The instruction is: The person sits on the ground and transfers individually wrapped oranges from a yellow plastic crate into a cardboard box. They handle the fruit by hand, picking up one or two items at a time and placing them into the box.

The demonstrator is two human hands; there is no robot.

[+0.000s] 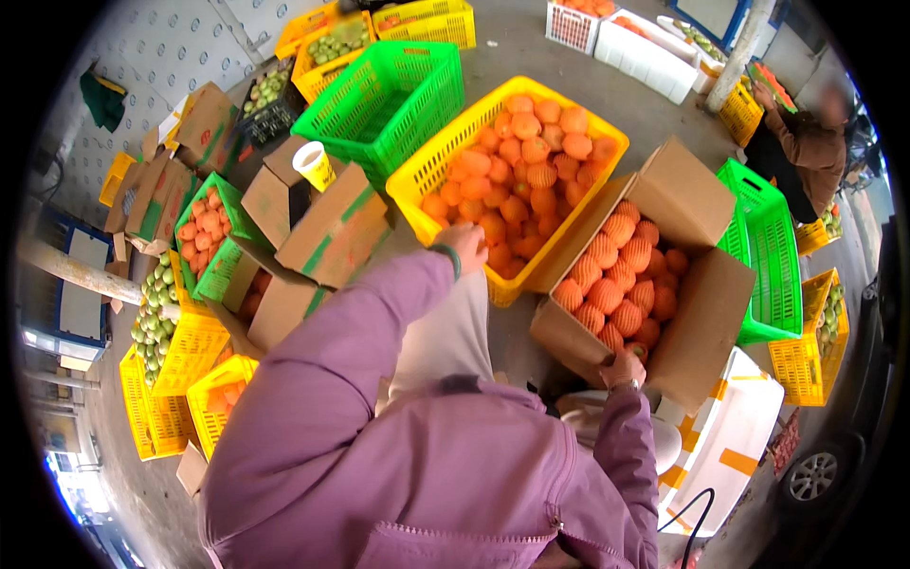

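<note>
My left hand (pixel 466 249), with a green band at its wrist, is at the near-left rim of a yellow plastic crate (pixel 419 213). Round fruits (pixel 526 171) in orange foam nets are heaped in that crate. My left fingertips are partly hidden, so any hold on a fruit is unclear. At the near end of an open cardboard box (pixel 711 313), my right hand (pixel 625 370) touches the edge beside a netted fruit (pixel 638 349). Whether it grips the fruit or the cardboard cannot be made out. Netted fruits (pixel 622 274) sit packed in rows inside the box.
A green crate (pixel 384 107) stands beyond the yellow one. On cardboard boxes at left rests a yellow paper cup (pixel 314 167). Green fruits (pixel 156 320) fill a crate farther left. A taped white foam box (pixel 732 441) lies at right. Another person (pixel 810 149) sits at far right.
</note>
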